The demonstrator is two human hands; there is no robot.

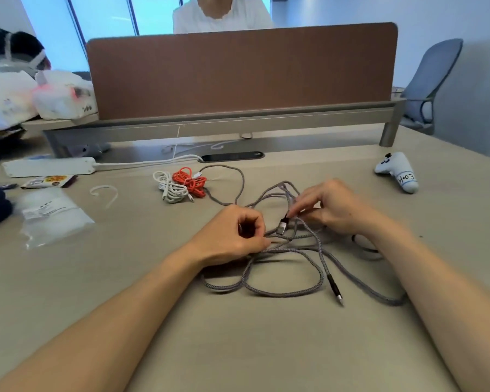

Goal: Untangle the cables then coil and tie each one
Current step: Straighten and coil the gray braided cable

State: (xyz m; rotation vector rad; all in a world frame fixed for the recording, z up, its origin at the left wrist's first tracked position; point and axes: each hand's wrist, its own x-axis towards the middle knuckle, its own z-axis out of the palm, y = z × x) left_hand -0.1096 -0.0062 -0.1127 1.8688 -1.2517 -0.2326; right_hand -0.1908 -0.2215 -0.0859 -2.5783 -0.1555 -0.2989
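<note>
- beige desk [238, 349] in the foreground
- brown divider panel [238, 69] across its far edge
- grey office chair [433, 80], far right
- bright bluish window [105, 12] behind, pale wall [337, 12] beside

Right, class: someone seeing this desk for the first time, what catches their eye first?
Probably the tangled grey braided cable sprawled mid-desk, with both hands in it: the left hand grips strands, the right hand pinches it at a black-and-silver plug. Behind lie a bright orange-red coiled cable beside a white coiled cable, and a white game controller sits far right.
</note>
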